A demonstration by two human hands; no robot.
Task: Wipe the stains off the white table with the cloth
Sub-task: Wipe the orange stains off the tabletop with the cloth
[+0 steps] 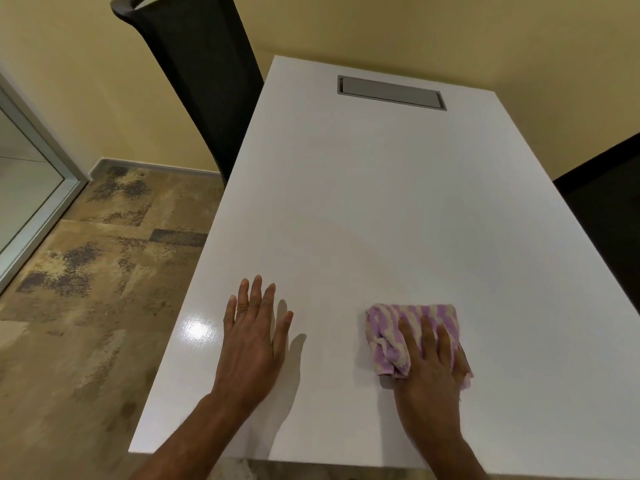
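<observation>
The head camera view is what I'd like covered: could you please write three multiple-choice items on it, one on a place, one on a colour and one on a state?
1. Where does the cloth lie?
A. on the white table, under the right hand
B. on the floor
C. over the chair back

2. What colours is the cloth?
A. red and black
B. purple and cream
C. plain green

3. How is the left hand placed?
A. clenched round the cloth
B. raised off the table
C. flat on the table, fingers spread

Answers: 1 A, the right hand presses it onto the tabletop. 2 B, its stripes are purple and cream. 3 C, its palm lies down, holding nothing.
</observation>
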